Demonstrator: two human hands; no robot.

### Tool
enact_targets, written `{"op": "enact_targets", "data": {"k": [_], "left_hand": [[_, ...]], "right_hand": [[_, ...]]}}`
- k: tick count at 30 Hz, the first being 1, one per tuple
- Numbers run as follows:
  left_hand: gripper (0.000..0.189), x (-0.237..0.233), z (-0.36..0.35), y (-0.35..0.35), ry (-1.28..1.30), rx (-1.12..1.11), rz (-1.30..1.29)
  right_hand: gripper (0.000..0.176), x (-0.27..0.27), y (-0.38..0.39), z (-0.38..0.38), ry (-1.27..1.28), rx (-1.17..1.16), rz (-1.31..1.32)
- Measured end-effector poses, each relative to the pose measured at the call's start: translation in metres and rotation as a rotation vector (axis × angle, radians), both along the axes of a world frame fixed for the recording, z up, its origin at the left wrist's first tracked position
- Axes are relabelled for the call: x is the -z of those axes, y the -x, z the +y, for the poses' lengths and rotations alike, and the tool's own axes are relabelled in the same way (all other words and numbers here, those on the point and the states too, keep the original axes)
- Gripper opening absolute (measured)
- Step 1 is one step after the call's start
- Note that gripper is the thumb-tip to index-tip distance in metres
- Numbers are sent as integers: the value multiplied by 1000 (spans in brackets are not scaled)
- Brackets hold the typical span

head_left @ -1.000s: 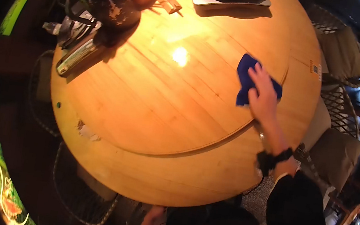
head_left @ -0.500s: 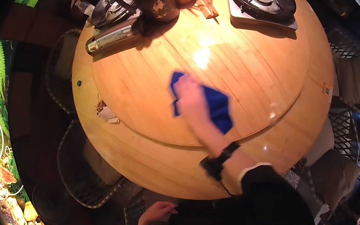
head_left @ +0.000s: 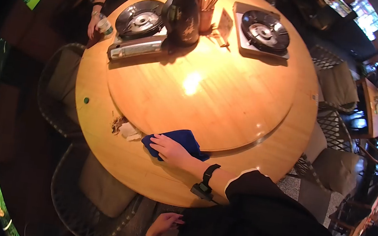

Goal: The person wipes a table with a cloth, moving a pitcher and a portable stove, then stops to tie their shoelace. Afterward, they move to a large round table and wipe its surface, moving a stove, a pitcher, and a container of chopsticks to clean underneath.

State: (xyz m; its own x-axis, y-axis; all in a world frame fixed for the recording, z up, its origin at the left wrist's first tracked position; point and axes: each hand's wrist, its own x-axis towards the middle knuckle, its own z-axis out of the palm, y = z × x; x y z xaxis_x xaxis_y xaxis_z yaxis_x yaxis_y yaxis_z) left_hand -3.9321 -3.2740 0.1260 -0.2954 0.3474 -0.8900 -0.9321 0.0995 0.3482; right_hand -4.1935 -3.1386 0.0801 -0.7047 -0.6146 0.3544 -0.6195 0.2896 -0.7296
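Observation:
My right hand (head_left: 171, 151) presses a crumpled blue cloth (head_left: 190, 139) onto the round wooden table (head_left: 152, 180), fingers bent over its left part. The cloth lies across the front edge of the raised turntable (head_left: 228, 109). Just left of it are a crumpled white tissue (head_left: 130, 131) and small brown scraps (head_left: 117, 125). My left hand (head_left: 165, 224) hangs low by my body, off the table, with loosely bent fingers and nothing visible in it.
Two portable gas stoves (head_left: 137, 20) (head_left: 264, 32), a dark jug (head_left: 182, 17) and a chopstick holder (head_left: 206, 19) stand at the back. Another person's hand (head_left: 94, 25) is at a clear bottle (head_left: 104, 25). A green cap (head_left: 86, 100) lies left. Wicker chairs (head_left: 93, 191) surround the table.
My right hand has moved the blue cloth from the middle of the turntable toward me and left, near the tissue. The view has shifted, showing more of the far side. My left hand stays low.

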Motion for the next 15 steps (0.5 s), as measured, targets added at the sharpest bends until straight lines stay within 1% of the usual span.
{"op": "enact_targets", "data": {"k": [1,2,4,5,6,7,8,9,10,12,15], "left_hand": [[31,0,-5,1,-4,12,12],[32,3,-11,2,-4,19,23],[31,22,-21,-6,-71,7,36],[31,27,-23,-9,-121,-15,29],[31,26,-22,-8,-125,-19,32],[32,21,-20,-3,-95,5,33],[34,18,-18,0,-65,29,33],[34,19,-16,3,-66,28,40],[33,21,-13,7,-64,54,29],[33,22,-6,14,-57,85,19],[35,22,8,22,-42,85,4]], "right_hand": [[48,-3,3,7,-39,8,80],[48,-6,9,24,-38,46,69],[49,-17,16,63,-35,252,16],[49,-17,22,87,-70,346,9],[45,-15,27,113,-89,426,39],[43,-11,35,142,-96,511,46],[42,-12,41,171,-154,590,71],[41,-16,47,201,-172,658,36],[42,-17,53,231,-233,710,55],[41,-6,67,293,-303,828,110],[41,-6,87,358,-304,1060,78]]}}
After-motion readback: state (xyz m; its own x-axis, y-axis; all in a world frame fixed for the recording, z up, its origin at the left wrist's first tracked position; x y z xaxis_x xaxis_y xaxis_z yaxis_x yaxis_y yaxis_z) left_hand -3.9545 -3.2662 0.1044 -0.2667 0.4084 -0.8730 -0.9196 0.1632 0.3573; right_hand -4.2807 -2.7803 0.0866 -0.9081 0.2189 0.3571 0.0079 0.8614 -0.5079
